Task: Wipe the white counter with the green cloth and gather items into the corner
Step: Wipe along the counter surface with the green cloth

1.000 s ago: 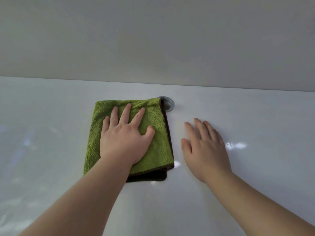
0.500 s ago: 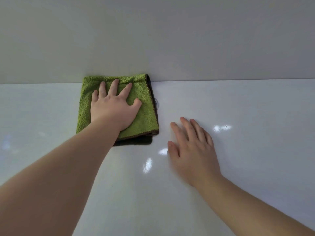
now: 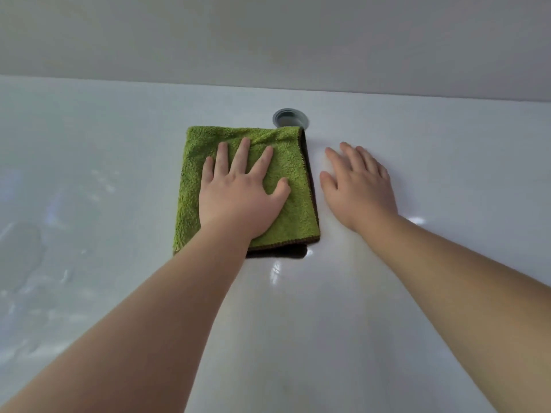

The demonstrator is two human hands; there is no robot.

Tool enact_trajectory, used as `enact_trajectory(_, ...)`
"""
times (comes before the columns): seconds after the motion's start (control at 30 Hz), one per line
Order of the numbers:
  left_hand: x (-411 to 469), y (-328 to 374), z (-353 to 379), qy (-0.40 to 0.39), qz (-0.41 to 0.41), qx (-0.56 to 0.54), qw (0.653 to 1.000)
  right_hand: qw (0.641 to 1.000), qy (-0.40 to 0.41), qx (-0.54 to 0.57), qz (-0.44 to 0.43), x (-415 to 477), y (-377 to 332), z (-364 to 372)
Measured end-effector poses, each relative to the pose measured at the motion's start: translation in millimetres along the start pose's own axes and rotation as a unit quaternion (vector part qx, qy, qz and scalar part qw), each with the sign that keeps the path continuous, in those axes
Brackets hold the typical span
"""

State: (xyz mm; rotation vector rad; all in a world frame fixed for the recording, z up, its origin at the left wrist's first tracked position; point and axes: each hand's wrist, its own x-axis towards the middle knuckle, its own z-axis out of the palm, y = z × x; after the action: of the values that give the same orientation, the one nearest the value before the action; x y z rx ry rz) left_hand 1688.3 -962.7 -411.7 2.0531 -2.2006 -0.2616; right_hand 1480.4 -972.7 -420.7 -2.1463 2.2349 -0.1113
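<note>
A folded green cloth [image 3: 293, 186] with a dark brown underside lies flat on the glossy white counter [image 3: 298, 323], a little in front of the back wall. My left hand [image 3: 238, 195] presses on its middle with the fingers spread and straight. Just to the right of the cloth, my right hand [image 3: 360, 186] rests flat on the bare counter, fingers straight and holding nothing.
A round grey fitting [image 3: 287, 116] is set into the counter just behind the cloth's far right corner, partly covered by it. A plain grey wall [image 3: 268, 40] rises along the counter's back edge.
The cloth and my left hand have slid back from the wall toward me, uncovering the grey fitting. My right hand has moved forward and closer to the cloth.
</note>
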Motion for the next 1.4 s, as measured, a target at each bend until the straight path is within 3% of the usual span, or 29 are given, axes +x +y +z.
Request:
enact_trajectory(0.73, -180.1, 8.7, 7.5, 0.03, -0.013, -0.028, 0.999, 0.999, -0.032, 0.007, -0.007, -1.7, 0.9, -3.5)
enact_trajectory(1.0, -138.3, 6.8, 5.6, 0.024, -0.034, -0.047, 0.998, 1.0, -0.024, 0.004, -0.005, 1.6, 0.8, -2.5)
enact_trajectory(1.4, 27.3, -8.9, -0.2, 0.026, -0.035, -0.041, 0.998, 1.0, -0.007, -0.022, 0.001, -0.3, -1.2, -9.4)
